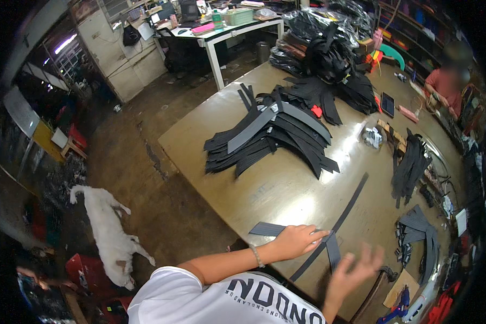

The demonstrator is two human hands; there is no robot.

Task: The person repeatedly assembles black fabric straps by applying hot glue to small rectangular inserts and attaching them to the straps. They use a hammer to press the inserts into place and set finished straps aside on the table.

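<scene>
On the near part of the table, my left hand (301, 241) is closed, its fingertips pressed on a grey webbing strap (268, 229). They rest where it meets a long narrow black strap (353, 198) lying slantwise across the table. A second wide grey length (333, 250) runs from that joint toward me; whether it is one piece with the first is hidden under my hand. To the right, my right hand (357, 271) is smeared by motion, its fingers apart and nothing visible in them.
A layered pile of black and grey straps (270, 135) lies farther up the table (200, 146). More straps (410, 167) and a phone (387, 104) lie at the right. Another person (447, 89) sits at the far right. A white dog (108, 229) lies on the floor at left.
</scene>
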